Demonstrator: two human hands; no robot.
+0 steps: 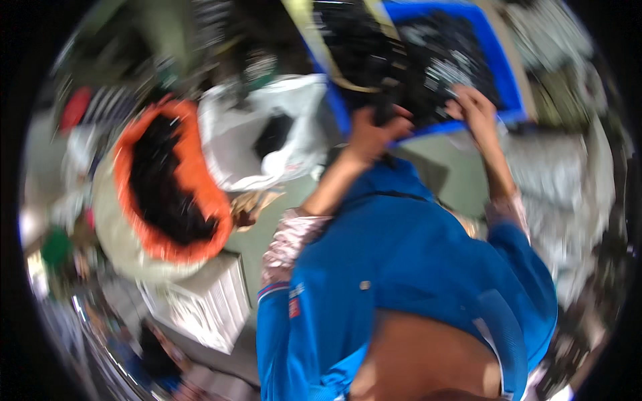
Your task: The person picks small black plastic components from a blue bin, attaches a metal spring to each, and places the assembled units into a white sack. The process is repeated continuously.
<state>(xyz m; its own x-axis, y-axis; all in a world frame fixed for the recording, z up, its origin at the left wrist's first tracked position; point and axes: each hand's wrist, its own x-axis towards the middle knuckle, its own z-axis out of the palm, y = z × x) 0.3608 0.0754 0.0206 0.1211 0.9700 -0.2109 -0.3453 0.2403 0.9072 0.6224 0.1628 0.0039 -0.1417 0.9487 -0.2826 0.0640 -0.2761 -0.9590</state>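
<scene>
Black pieces (pixel 461 41) in blue bin (pixel 506 77) blurred; contact with right grip (pixel 473 107) unclear.

Grey-green floor (pixel 265 250) showing around 7–8 o'clock, white box-like stack (pixel 231 301) at 7, bulky white sacks (pixel 550 174) at 3, dim blurred clutter (pixel 210 37) toward 11, bright glare (pixel 30 224) at 9 o'clock rim, rest too smeared to identify

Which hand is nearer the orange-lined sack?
Left. The left hand is by the front edge of the blue bin, right of the orange-lined sack; the right hand is farther right, near the bin's front right corner.
</scene>
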